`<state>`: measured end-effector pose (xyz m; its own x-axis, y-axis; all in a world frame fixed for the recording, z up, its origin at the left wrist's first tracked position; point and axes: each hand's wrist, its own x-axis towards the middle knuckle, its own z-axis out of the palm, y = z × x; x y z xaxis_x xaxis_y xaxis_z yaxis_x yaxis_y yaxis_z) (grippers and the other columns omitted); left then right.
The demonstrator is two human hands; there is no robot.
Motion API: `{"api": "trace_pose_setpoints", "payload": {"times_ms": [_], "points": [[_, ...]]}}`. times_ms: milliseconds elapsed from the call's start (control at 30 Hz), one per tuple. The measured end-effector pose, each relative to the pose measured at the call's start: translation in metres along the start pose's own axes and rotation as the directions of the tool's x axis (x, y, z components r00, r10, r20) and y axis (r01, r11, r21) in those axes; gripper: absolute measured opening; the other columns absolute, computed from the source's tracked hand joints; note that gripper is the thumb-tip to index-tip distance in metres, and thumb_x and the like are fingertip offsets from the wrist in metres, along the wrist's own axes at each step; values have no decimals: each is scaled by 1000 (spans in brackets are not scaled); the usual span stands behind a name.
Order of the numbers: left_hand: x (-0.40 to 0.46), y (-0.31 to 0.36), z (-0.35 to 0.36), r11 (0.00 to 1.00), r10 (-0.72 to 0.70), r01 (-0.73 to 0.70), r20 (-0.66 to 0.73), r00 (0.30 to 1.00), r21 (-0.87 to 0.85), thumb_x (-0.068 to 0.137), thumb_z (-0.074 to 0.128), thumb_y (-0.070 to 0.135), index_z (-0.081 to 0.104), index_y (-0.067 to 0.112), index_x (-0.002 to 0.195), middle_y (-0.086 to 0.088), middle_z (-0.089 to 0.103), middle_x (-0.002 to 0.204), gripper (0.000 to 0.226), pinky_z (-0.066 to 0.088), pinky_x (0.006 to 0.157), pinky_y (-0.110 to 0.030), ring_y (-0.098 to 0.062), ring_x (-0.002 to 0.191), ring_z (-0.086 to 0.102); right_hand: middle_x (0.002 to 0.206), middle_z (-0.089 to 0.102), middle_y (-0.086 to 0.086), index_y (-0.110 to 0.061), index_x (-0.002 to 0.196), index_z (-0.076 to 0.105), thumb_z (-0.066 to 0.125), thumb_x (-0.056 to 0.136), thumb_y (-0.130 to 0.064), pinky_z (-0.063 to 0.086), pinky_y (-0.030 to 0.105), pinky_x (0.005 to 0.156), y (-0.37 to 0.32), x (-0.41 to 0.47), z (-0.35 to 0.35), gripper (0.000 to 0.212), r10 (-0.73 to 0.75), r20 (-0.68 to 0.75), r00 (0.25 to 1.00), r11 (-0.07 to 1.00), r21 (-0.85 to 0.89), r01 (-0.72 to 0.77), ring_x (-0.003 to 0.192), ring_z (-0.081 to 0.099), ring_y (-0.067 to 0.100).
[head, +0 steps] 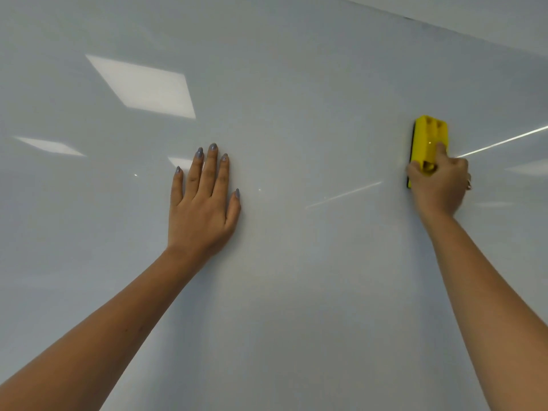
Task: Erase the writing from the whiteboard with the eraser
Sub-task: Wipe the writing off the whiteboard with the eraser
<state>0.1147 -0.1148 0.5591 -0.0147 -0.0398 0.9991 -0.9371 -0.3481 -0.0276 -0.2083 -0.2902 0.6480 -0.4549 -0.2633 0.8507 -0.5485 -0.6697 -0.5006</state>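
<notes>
Whiteboard, glossy and white (pixel 296 84), fills nearly the whole view; its only visible edge is the top one, a dark line slanting down across the far right corner, with a strip of paler wall (pixel 504 19) beyond it. Left, right and lower edges are cut off by the frame.

The left hand (pixel 201 209) lies flat on the board near the middle, its fingers (pixel 207 173) straight and held close together, thumb slightly apart, nails painted grey. The right hand (pixel 439 185) grips the lower end of a yellow plastic block eraser with a dark felt strip (pixel 428 140), thumb and forefinger curled over it; the other fingers are hidden behind the hand. The eraser stands upright against the board at the right, well apart from the left hand, its felt side seen only as a thin dark line along its left edge.

Bare board stretches between the two hands, above them up to the top edge, and below towards the forearms. Reflections of ceiling light panels (pixel 142 84) and thin bright streaks lie across the gloss, and no writing can be made out on the surface in view. A ring on the right hand is too small to describe.
</notes>
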Motion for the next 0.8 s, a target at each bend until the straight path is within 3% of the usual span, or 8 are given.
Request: {"api": "trace_pose_setpoints", "payload": {"times_ms": [167, 267, 467, 600, 800], "points": [[0, 0, 1, 1000, 3, -3, -14, 1000, -3, 102, 25, 37, 21, 11, 156, -7, 11, 165, 61, 9, 121, -47, -24, 153, 7, 121, 46, 21, -21, 138, 47, 56, 85, -34, 46, 47, 83, 10, -35, 4, 56, 193, -84, 978, 981, 7, -193, 110, 46, 41], [0, 0, 0, 1000, 4, -4, -22, 1000, -5, 102, 27, 35, 23, 10, 155, -8, 13, 165, 59, 10, 121, -48, -24, 153, 10, 121, 47, 19, -24, 141, 45, 58, 84, -34, 47, 48, 85, -7, -64, 11, 60, 204, -118, 972, 979, 54, -199, 110, 46, 40], [0, 1, -3, 999, 15, -16, -20, 1000, -29, 101, 28, 30, 29, 9, 154, -9, 18, 164, 57, 11, 121, -48, -26, 152, 13, 119, 55, 17, -23, 134, 54, 67, 79, -29, 48, 47, 77, -71, -132, 15, 56, -128, -30, 991, 984, 122, 130, 100, 51, 39], [-1, 3, -9, 999, 11, -11, -1, 1000, -42, 100, 27, 27, 32, 8, 153, -11, 23, 162, 57, 15, 120, -49, -28, 151, 18, 110, 62, 14, -21, 127, 62, 76, 72, -23, 51, 40, 69, -100, -193, 11, 57, -499, 58, 864, 857, 180, 483, 83, 57, 37], [-12, 5, -19, 999, 4, -2, 47, 999, -46, 99, 28, 25, 37, 4, 150, -14, 28, 159, 56, 25, 117, -53, -32, 148, 26, 112, 63, 9, -24, 126, 62, 73, 74, -24, 51, 39, 66, -53, -223, -4, 53, -640, 113, 760, 766, 169, 620, 78, 56, 31]]}}
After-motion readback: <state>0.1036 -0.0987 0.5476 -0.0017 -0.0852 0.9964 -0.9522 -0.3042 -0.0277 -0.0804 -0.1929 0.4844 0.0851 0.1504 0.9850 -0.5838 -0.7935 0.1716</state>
